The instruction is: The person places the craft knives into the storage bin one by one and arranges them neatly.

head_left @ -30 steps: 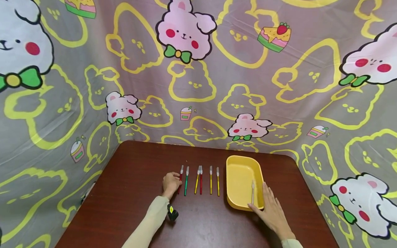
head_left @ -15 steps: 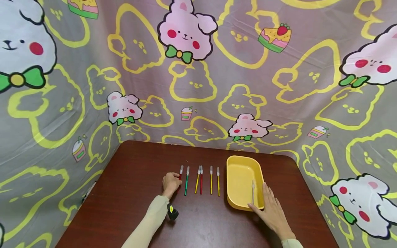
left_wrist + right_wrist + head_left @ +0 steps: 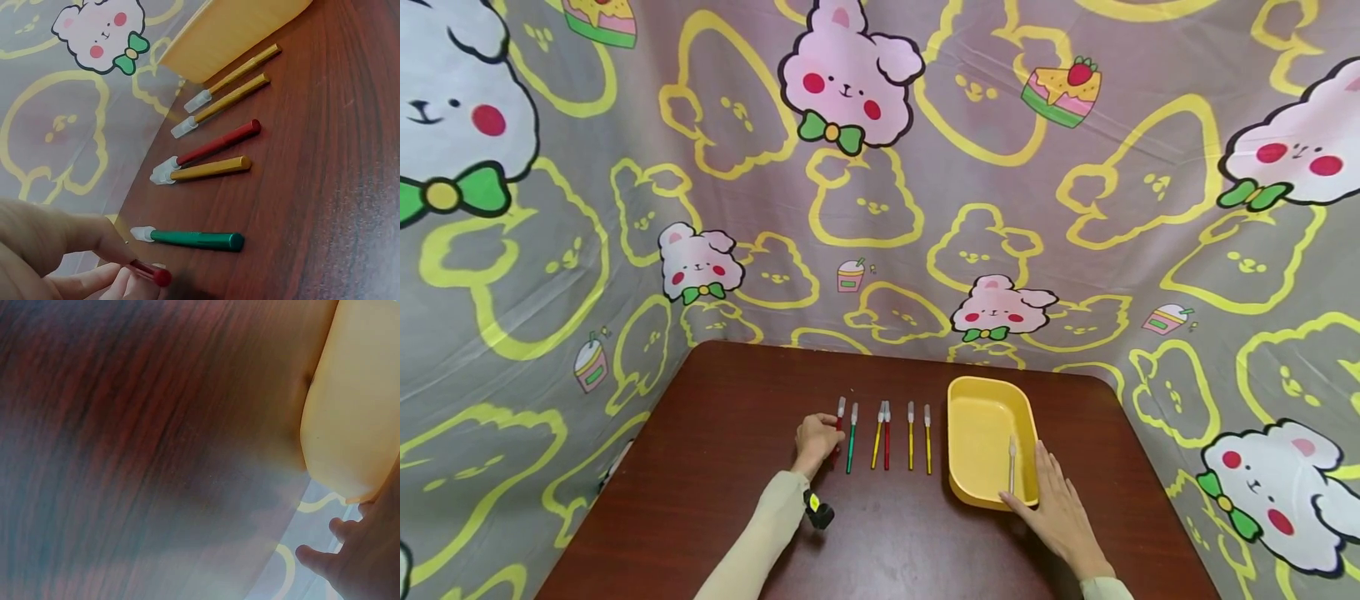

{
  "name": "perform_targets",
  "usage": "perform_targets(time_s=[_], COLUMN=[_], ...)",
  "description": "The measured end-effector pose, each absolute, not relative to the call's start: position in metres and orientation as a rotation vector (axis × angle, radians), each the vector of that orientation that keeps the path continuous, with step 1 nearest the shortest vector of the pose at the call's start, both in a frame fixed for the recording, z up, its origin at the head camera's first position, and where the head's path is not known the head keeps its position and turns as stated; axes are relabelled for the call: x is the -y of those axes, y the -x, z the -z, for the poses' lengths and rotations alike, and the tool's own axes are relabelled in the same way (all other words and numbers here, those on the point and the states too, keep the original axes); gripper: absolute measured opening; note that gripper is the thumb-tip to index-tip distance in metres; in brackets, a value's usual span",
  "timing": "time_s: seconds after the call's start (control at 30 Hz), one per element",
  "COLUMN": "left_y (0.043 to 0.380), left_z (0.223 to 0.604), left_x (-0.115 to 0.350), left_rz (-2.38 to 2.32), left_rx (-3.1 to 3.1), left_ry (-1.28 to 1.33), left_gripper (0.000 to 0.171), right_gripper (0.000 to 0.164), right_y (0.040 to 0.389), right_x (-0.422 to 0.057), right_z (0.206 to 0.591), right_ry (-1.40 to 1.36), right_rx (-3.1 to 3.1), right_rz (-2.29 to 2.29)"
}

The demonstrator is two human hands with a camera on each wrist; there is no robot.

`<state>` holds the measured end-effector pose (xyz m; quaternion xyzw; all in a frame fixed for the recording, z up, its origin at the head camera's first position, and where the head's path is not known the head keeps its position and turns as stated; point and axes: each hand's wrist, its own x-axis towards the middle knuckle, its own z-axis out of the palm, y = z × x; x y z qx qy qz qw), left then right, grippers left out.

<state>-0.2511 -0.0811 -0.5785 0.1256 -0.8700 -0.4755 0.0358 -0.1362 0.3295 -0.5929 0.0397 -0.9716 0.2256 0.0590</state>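
Note:
My left hand (image 3: 816, 442) pinches a slim red craft knife (image 3: 150, 273) with a clear cap, at the left end of a row. Just right of it lies a green craft knife (image 3: 851, 442). Farther along are a yellow craft knife (image 3: 876, 442) and a red one (image 3: 887, 443) with caps touching, then two more yellow knives, one of them a yellow craft knife (image 3: 928, 442) nearest the tray. My right hand (image 3: 1060, 508) rests against the yellow tray (image 3: 973, 500), fingers straight along its right side, thumb at the near corner. Inside the tray lies a silver craft knife (image 3: 1012, 467).
The brown wooden table (image 3: 715, 517) has rounded far corners. A cartoon-printed curtain (image 3: 880, 192) hangs close behind it and on both sides. My left wrist wears a black camera (image 3: 817, 510).
The left hand has shifted slightly, its fingers now farther round the red craft knife, which has moved a little. The right hand and the tray stay where they were.

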Motion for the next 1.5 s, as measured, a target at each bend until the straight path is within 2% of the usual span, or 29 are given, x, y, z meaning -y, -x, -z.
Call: perform_targets(time_s=[0.23,0.53,0.9,1.5], left_y=[0.249,0.249,0.244,0.241], left_z=[0.574,0.563,0.555,0.532], left_x=[0.078,0.067,0.050,0.014], left_rz=[1.523,1.965,1.995,2.192], left_rx=[2.636,2.442,2.493,2.439], left_ry=[-0.362,-0.346,-0.326,-0.143], left_gripper=[0.032,0.039,0.039,0.043], right_gripper=[0.113,0.112,0.112,0.112], right_y=[0.136,0.135,0.136,0.136], right_x=[-0.330,-0.330,-0.330,-0.330], right_z=[0.593,0.594,0.595,0.593], right_ry=[-0.123,-0.119,-0.112,-0.124], right_rx=[2.939,2.930,2.936,2.930], right_rz=[-0.672,-0.684,-0.688,-0.685])
